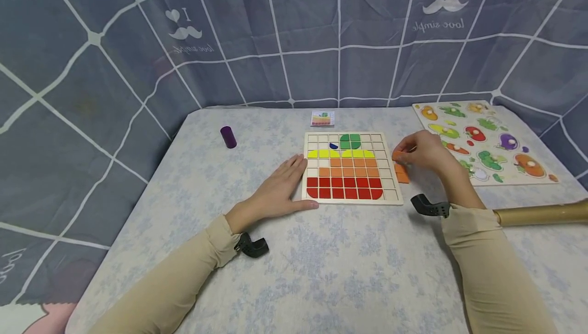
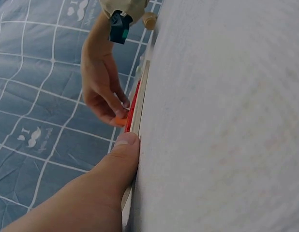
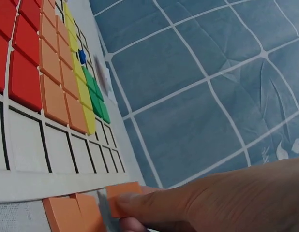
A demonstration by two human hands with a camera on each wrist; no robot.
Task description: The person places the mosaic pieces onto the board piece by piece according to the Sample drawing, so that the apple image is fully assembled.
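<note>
A wooden grid board [image 1: 389,196] lies on the table, filled with rows of red, orange and yellow tiles plus a few green ones and a blue piece. My left hand [image 1: 277,188] rests flat against the board's left side, its thumb along the near left corner. Just past the right edge, my right hand [image 1: 424,152] pinches an orange square tile [image 3: 115,193] between thumb and fingers. Beside that hand, more loose orange tiles [image 1: 402,175] lie along the board. In the orange rows, bare cells show at the left end.
A small picture card [image 1: 322,118] stands behind the board. On the right lies a vegetable puzzle board [image 1: 505,181], with a gold-brown tube [image 1: 537,215] nearer me. A purple cylinder [image 1: 228,137] is at the back left. A grey-blue checked curtain [image 1: 312,27] hangs behind the table.
</note>
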